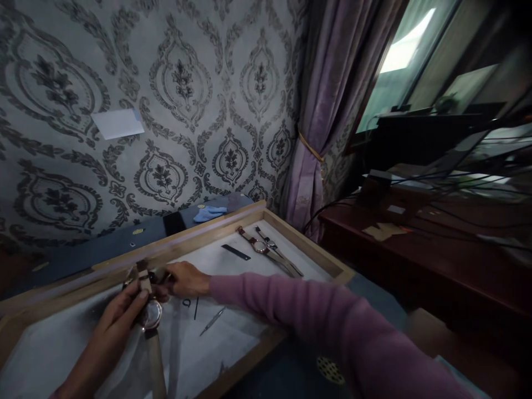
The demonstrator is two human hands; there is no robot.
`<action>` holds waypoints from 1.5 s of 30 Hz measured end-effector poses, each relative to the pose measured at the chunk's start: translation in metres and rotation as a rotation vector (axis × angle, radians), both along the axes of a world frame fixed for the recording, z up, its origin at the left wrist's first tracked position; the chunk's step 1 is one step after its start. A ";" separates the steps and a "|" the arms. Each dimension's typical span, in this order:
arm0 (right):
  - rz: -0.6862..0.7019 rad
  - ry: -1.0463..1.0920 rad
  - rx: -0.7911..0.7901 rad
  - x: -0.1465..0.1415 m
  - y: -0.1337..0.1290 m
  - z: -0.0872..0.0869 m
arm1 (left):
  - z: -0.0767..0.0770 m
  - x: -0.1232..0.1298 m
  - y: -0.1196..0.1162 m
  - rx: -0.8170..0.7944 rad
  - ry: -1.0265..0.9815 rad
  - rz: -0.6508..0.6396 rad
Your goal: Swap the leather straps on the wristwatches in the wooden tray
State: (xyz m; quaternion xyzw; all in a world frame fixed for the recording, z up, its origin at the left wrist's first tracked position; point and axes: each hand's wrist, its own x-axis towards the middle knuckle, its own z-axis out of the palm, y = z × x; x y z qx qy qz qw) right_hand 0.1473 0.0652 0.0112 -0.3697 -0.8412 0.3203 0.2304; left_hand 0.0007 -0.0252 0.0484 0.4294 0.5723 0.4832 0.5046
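My left hand is closed on a wristwatch with a round pale dial, a rose-gold case and a long light strap hanging down. The thumb presses on the upper part of the strap. Close beside it, my right hand has its fingers bent together near the strap's upper end, at a dark, blurred thing that I cannot make out. Just right of the hands, a small black ring, a thin black stick and a slim metal tool lie on the white surface.
A wooden frame rims the white work surface. Inside it, at the far right, lie two more wristwatches and a black flat strip. A blue cloth rests behind the frame. To the right stands a dark red desk with cables.
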 end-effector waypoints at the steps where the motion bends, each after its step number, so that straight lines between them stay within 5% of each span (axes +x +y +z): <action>1: 0.022 -0.008 0.008 -0.001 0.000 0.001 | 0.002 0.003 0.000 0.041 0.043 -0.051; 7: -0.034 -0.118 0.069 0.031 -0.006 0.012 | 0.004 0.006 0.011 0.088 0.227 -0.210; 11: -0.202 -0.278 0.133 0.085 -0.011 0.017 | -0.008 -0.002 0.021 -0.033 0.290 -0.113; 15: -0.392 -0.422 0.198 0.127 -0.013 0.014 | -0.017 -0.008 0.026 0.019 0.321 -0.060; 21: -0.451 -0.532 0.240 0.137 -0.007 0.005 | -0.016 -0.008 0.023 0.044 0.253 -0.171; 33: -0.153 -0.387 0.341 0.111 0.008 -0.003 | -0.018 0.003 0.021 0.014 0.086 -0.277; 41: 0.393 -0.348 0.311 0.096 -0.041 0.011 | -0.023 -0.004 0.011 -0.062 -0.056 -0.329; 45: 0.410 -0.423 0.293 0.095 -0.057 0.019 | -0.023 -0.001 0.006 -0.126 -0.217 -0.399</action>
